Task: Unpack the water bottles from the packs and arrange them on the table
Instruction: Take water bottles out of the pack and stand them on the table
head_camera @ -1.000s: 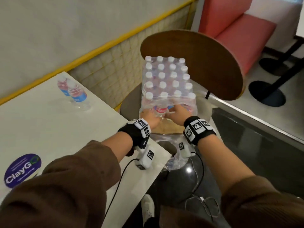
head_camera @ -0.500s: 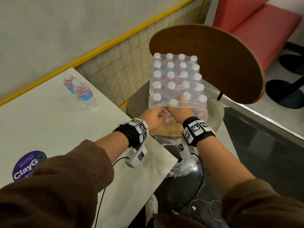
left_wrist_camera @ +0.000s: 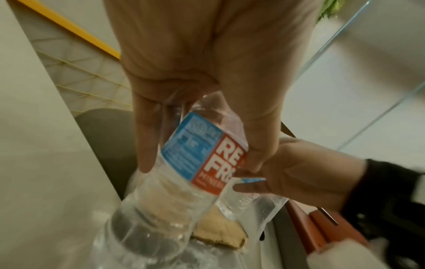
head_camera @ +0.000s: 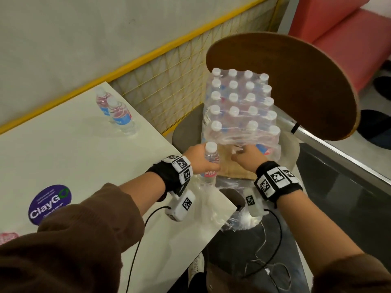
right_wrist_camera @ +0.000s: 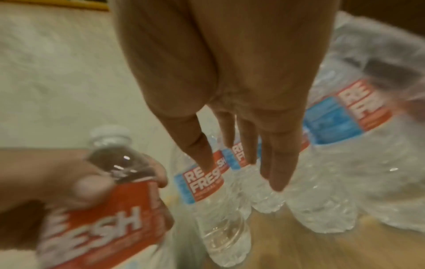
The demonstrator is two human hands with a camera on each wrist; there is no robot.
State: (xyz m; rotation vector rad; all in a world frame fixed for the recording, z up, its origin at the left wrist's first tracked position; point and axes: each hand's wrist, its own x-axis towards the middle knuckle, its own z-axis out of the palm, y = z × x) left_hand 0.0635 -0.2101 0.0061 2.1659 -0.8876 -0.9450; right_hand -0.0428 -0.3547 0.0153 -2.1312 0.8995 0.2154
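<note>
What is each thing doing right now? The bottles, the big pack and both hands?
left hand: grips one bottle
held bottle: capped, out of the pack
pack: on the chair, wrap torn open at the near end
right hand: fingers straight, reaching into the pack
two bottles: upright on the table

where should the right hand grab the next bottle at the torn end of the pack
Grip the nearest exposed bottle around its labelled waist, coming from the torn near side. It stands upright, and the right hand already hangs open before it. Wrap covers the caps from above.
</note>
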